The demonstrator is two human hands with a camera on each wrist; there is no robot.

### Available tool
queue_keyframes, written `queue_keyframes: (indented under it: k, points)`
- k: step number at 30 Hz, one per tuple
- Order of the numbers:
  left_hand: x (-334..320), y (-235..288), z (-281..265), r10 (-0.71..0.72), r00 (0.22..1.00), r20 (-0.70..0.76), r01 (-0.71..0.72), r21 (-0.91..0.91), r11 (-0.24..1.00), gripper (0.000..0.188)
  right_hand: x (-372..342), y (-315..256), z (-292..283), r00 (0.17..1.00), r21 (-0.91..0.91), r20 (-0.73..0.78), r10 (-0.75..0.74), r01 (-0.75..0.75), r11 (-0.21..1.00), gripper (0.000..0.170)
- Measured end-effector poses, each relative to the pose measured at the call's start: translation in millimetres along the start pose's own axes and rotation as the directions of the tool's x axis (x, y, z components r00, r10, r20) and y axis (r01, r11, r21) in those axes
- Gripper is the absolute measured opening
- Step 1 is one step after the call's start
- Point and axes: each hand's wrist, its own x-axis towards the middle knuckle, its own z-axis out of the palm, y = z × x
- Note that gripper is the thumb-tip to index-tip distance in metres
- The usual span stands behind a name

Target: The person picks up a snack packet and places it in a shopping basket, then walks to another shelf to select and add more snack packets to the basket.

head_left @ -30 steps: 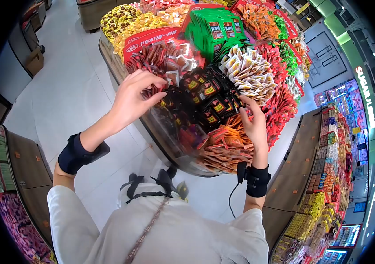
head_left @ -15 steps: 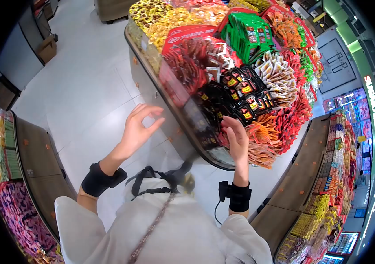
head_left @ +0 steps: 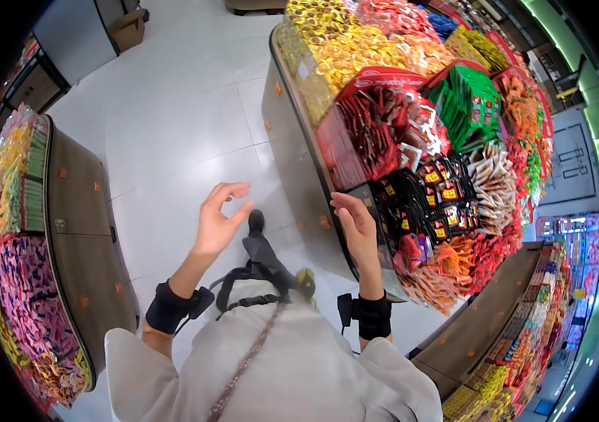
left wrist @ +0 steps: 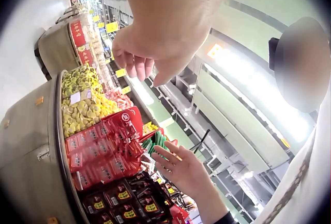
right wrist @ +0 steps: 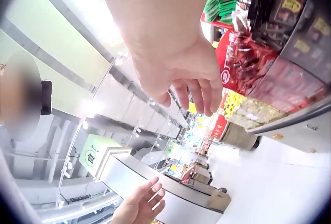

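In the head view, two bare hands are well apart: the left hand (head_left: 219, 221), above the white tiled floor (head_left: 180, 151), has thumb and fingers wide apart, holding nothing; the right hand (head_left: 358, 232), fingers loosely bent, is also without a hold, near one heap of glossy black packets with yellow-and-red labels (head_left: 447, 197) in a brown wooden display counter (head_left: 292, 155). The left wrist view shows one pile of shiny red packets (left wrist: 103, 146) beside them. In the right wrist view, one pale green box-shaped sign (right wrist: 95, 157) appears below pale ceiling panels (right wrist: 57, 38).
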Motion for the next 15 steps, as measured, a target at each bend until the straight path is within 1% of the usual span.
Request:
queue_keyframes:
  k: [4,6,8,10,11,14,15]
  points:
    - [30,-11,-12,-0.014,1.000,-0.011,0.014,0.028,0.999,0.028,46,15,24,0.998,0.098,0.062,-0.012,0.006,0.995,0.025]
    - [54,-20,-17,-0.023,0.999,-0.033,0.025,0.054,0.998,0.027,72,10,34,0.997,0.078,0.066,0.043,-0.048,0.996,0.025]
    - [84,-30,-22,-0.019,0.999,-0.027,0.021,0.076,0.997,0.027,103,25,38,0.998,0.007,0.061,-0.020,0.020,1.000,0.026]
    - [116,-35,-30,-0.018,0.999,-0.032,0.022,0.122,0.992,0.026,132,34,44,0.999,0.030,0.030,-0.023,0.022,0.999,0.025]
    - [134,-36,-31,-0.012,1.000,-0.028,0.015,0.113,0.994,0.026,147,29,47,0.999,0.053,0.040,0.023,-0.025,0.998,0.027]
    - [176,-38,-38,-0.026,1.000,-0.012,0.027,0.112,0.993,0.026,187,36,55,0.995,0.144,-0.003,0.102,-0.101,0.984,0.026]
    - [190,-39,-38,-0.028,0.999,-0.016,0.030,0.107,0.994,0.027,202,36,57,0.998,0.088,0.001,0.057,-0.057,0.994,0.025]
